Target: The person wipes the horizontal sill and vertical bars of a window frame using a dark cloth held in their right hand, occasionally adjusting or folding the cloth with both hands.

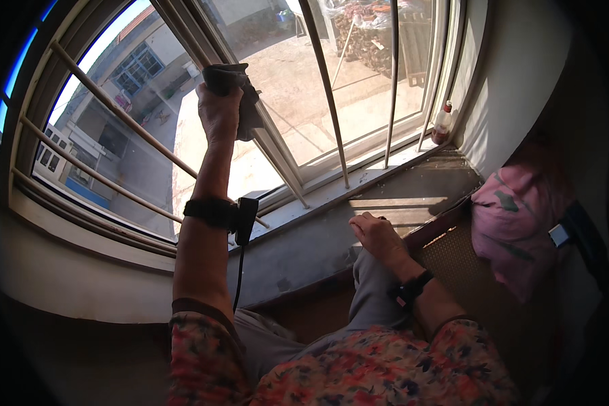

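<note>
My left hand (pixel 218 114) is raised to the window and grips a dark grey cloth (pixel 249 114). The cloth lies against the upright sash frame (pixel 279 144) between the panes, by one of the metal bars. My right hand (pixel 378 236) rests on my bent knee (pixel 368 284), its fingers curled in. A small dark spot shows by those fingers, too small to name. On both wrists I wear black straps; from the box (pixel 246 221) on the left one hangs a cable.
Metal bars (pixel 330 101) cross the inside of the window. Below them runs a grey sill (pixel 304 243). In its right corner stands a bottle (pixel 441 124) with a red cap. A pink cloth bundle (pixel 502 218) lies to the right, beside a black strap (pixel 586 248).
</note>
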`<state>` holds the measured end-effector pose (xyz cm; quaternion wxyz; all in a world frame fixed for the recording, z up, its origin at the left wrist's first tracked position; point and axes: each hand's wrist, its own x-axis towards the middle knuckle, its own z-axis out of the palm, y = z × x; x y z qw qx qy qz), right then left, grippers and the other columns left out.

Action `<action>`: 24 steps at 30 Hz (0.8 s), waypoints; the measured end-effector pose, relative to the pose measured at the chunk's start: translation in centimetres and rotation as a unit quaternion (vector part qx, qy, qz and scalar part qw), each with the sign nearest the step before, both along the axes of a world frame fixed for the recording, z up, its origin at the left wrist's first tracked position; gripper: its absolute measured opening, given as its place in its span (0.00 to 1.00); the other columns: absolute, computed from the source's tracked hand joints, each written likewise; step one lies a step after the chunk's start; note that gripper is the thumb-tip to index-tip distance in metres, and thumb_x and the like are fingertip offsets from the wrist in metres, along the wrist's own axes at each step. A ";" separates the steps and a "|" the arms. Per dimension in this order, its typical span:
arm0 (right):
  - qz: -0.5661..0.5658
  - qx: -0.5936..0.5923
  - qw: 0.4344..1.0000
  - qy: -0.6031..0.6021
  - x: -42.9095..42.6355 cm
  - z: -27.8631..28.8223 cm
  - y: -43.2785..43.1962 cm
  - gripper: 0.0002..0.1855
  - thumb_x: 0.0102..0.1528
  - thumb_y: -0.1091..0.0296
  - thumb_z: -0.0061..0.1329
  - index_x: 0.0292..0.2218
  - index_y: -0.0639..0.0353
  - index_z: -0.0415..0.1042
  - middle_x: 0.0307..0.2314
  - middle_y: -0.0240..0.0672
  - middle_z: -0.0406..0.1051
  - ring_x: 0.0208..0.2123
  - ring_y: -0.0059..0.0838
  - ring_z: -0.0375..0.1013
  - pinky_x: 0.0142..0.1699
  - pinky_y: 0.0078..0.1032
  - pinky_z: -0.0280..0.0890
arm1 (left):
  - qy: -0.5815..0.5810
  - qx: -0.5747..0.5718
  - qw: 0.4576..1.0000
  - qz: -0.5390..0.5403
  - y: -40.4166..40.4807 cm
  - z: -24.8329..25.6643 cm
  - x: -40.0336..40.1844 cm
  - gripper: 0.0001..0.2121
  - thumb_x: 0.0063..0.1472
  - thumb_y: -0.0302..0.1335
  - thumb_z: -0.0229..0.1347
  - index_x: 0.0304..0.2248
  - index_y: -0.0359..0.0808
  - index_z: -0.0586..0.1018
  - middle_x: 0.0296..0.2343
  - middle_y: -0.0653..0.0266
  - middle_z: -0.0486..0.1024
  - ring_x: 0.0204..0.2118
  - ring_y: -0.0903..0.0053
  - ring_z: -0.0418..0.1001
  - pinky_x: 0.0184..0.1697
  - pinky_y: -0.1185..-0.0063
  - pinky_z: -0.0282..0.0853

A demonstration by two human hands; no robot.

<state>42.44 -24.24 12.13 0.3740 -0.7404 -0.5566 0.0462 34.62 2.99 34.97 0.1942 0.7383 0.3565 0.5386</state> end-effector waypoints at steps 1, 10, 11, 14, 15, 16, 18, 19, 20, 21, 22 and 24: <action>0.000 0.002 1.000 0.001 -0.1 0.0 -0.1 0.05 0.50 0.68 0.43 0.29 0.58 0.67 0.24 0.38 0.67 0.27 0.41 0.69 0.32 0.31 0.65 | -0.017 -0.037 0.999 -0.023 -0.1 -1.4 -0.1 0.18 0.42 0.28 0.57 0.32 0.30 0.66 0.27 0.55 0.71 0.31 0.66 0.71 0.35 0.75 0.66; -0.003 0.008 0.999 0.045 0.7 -0.9 0.0 0.05 0.50 0.66 0.40 0.29 0.55 0.65 0.26 0.39 0.66 0.27 0.44 0.69 0.33 0.36 0.64 | -0.124 -0.010 0.990 -0.068 0.4 1.8 0.1 0.17 0.42 0.24 0.59 0.32 0.29 0.68 0.27 0.60 0.70 0.30 0.74 0.69 0.35 0.80 0.65; -0.008 0.011 0.999 0.040 1.0 -0.8 -0.1 0.05 0.50 0.66 0.40 0.29 0.55 0.65 0.26 0.39 0.66 0.27 0.44 0.69 0.33 0.36 0.64 | -0.107 0.013 0.994 -0.034 1.1 3.7 0.0 0.18 0.41 0.27 0.61 0.32 0.29 0.69 0.28 0.58 0.71 0.31 0.72 0.69 0.36 0.79 0.65; -0.001 -0.009 0.999 0.040 1.6 -1.4 -0.3 0.05 0.51 0.67 0.39 0.30 0.55 0.65 0.26 0.40 0.66 0.27 0.43 0.69 0.33 0.34 0.64 | -0.077 0.079 0.994 0.003 1.5 10.5 0.3 0.21 0.40 0.32 0.61 0.31 0.27 0.71 0.27 0.56 0.72 0.27 0.70 0.71 0.33 0.77 0.66; 0.005 -0.007 0.999 0.036 1.5 -1.2 -0.2 0.05 0.51 0.67 0.39 0.30 0.55 0.65 0.26 0.40 0.66 0.27 0.43 0.69 0.33 0.34 0.64 | -0.088 0.092 0.992 -0.016 1.9 13.0 -0.2 0.19 0.41 0.32 0.61 0.30 0.27 0.71 0.26 0.56 0.72 0.25 0.71 0.71 0.29 0.78 0.67; 0.004 -0.008 0.999 0.039 1.9 -1.3 -0.4 0.05 0.51 0.67 0.39 0.30 0.55 0.64 0.26 0.40 0.66 0.27 0.43 0.69 0.33 0.34 0.65 | -0.097 0.035 0.992 -0.069 0.9 14.5 0.5 0.18 0.42 0.32 0.60 0.30 0.27 0.71 0.24 0.56 0.72 0.23 0.72 0.71 0.26 0.78 0.67; 0.009 -0.005 0.999 0.041 1.6 -0.9 -0.5 0.05 0.51 0.65 0.40 0.29 0.55 0.64 0.25 0.39 0.66 0.27 0.43 0.69 0.32 0.34 0.65 | -0.077 0.165 0.983 -0.019 2.1 15.6 0.3 0.20 0.44 0.33 0.58 0.32 0.26 0.69 0.28 0.53 0.71 0.27 0.67 0.71 0.30 0.76 0.68; 0.007 -0.005 0.999 0.038 1.7 -1.2 -0.4 0.05 0.51 0.65 0.40 0.29 0.55 0.64 0.25 0.39 0.66 0.27 0.43 0.69 0.32 0.34 0.65 | -0.054 0.261 0.963 0.027 2.8 14.7 0.8 0.21 0.45 0.33 0.58 0.34 0.26 0.68 0.30 0.52 0.71 0.29 0.65 0.72 0.31 0.74 0.68; 0.005 -0.006 0.999 0.038 1.8 -1.5 -0.3 0.05 0.50 0.65 0.40 0.29 0.55 0.65 0.25 0.39 0.66 0.26 0.43 0.69 0.32 0.34 0.65 | -0.051 0.281 0.956 0.063 3.2 13.0 1.2 0.23 0.46 0.34 0.57 0.37 0.26 0.65 0.31 0.50 0.70 0.30 0.62 0.71 0.33 0.72 0.68; 0.003 -0.007 0.999 0.040 1.9 -1.8 -0.2 0.06 0.50 0.65 0.41 0.30 0.54 0.65 0.25 0.39 0.66 0.26 0.42 0.69 0.32 0.34 0.65 | -0.047 0.300 0.948 0.099 2.2 11.1 1.6 0.24 0.47 0.34 0.56 0.39 0.27 0.63 0.33 0.48 0.69 0.32 0.59 0.71 0.35 0.71 0.68; 0.006 -0.005 0.999 0.036 1.4 -1.8 0.0 0.06 0.50 0.64 0.41 0.29 0.55 0.65 0.25 0.39 0.66 0.26 0.41 0.69 0.31 0.34 0.65 | -0.014 0.287 0.949 0.129 1.9 9.6 1.0 0.25 0.48 0.35 0.55 0.41 0.29 0.59 0.33 0.47 0.69 0.34 0.56 0.70 0.36 0.67 0.67; 0.014 -0.002 0.999 0.032 1.2 -1.7 0.2 0.06 0.50 0.65 0.41 0.29 0.55 0.65 0.25 0.38 0.66 0.26 0.41 0.69 0.31 0.34 0.65 | -0.001 0.262 0.957 0.127 1.5 5.4 0.8 0.23 0.48 0.32 0.55 0.40 0.30 0.59 0.31 0.47 0.69 0.33 0.55 0.70 0.34 0.67 0.66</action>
